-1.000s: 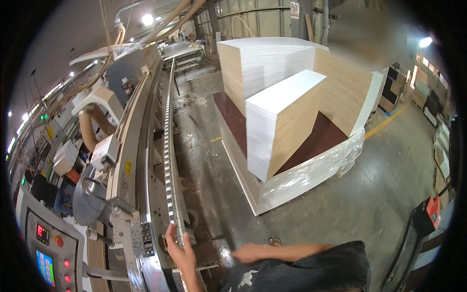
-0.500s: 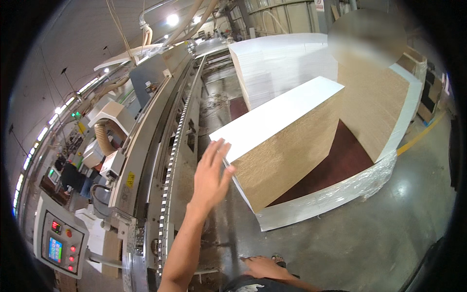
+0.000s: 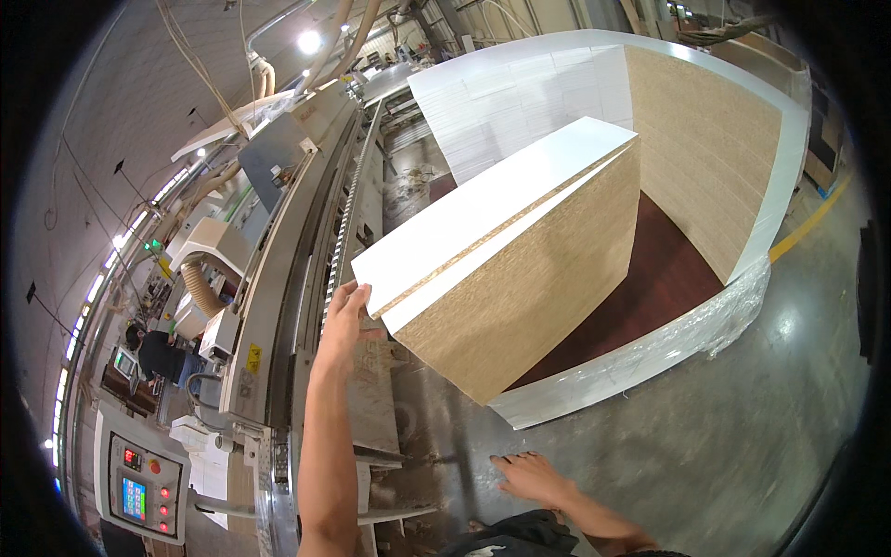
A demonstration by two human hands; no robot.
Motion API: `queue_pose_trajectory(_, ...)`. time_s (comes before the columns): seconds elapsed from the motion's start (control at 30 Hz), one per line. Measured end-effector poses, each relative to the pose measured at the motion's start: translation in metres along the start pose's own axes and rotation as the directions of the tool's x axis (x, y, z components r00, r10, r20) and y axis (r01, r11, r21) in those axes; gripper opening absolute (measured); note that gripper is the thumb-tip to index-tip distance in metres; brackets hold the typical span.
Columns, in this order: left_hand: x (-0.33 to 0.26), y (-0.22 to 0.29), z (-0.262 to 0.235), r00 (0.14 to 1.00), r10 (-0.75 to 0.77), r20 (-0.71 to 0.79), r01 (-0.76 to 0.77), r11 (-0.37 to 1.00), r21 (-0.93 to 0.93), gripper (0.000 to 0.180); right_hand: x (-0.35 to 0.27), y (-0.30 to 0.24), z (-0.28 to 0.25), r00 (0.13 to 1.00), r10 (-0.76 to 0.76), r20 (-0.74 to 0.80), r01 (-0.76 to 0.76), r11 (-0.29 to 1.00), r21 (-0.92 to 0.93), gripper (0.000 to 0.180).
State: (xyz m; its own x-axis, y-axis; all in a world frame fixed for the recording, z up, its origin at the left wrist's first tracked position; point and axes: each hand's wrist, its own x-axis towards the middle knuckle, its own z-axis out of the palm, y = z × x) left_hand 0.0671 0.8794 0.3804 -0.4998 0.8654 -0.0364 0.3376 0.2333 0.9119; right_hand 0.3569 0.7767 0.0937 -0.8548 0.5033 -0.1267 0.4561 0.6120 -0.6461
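A white-faced chipboard panel lies on top of a tall stack of such panels, whose raw brown edges face right. It is shifted left and set at an angle, so a white wedge of the panel below shows. My left hand holds its near left corner, fingers closed over the edge; the thumb is partly hidden. Low in front of my body, my right hand hangs over the floor with fingers stretched, holding nothing.
A long edge-processing machine with a track runs along the left. Its control panel stands near left. Taller board stacks rise behind, and wrapped sheeting edges the dark red base. A person works far left.
My left hand has closed on the top panel's corner and drawn it left, out of line with the stack. My right hand has come further into view. The whole view has shifted slightly.
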Motion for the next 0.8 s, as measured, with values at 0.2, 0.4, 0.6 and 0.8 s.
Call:
queue_pose_trajectory(0.2, -0.016, 0.001, -0.031, 0.999, -0.055, 0.001, 0.055, 0.998, -0.044, 0.041, 0.015, -0.042, 0.001, 0.997, -0.035, 0.062, 0.026, 0.989, 0.146, 0.062)
queue_pose_trajectory(0.4, -0.095, -0.051, -0.127, 0.997, -0.079, 0.01, 0.078, 0.953, -0.293, 0.029, 0.051, -0.125, -0.024, 0.981, -0.191, 0.018, 0.103, 0.607, 0.788, 0.066)
queue_pose_trajectory(0.6, -0.283, -0.155, -0.281, 0.957, -0.081, -0.28, -0.046, 0.907, -0.419, 0.025, 0.111, -0.197, -0.064, 0.912, -0.17, -0.375, 0.374, -0.039, 0.927, 0.058)
queue_pose_trajectory(0.8, -0.484, -0.298, -0.345, 0.787, -0.265, -0.557, -0.008, 0.899, -0.439, 0.03, 0.151, -0.249, 0.005, 0.983, -0.141, -0.121, 0.139, 0.125, 0.982, 0.044)
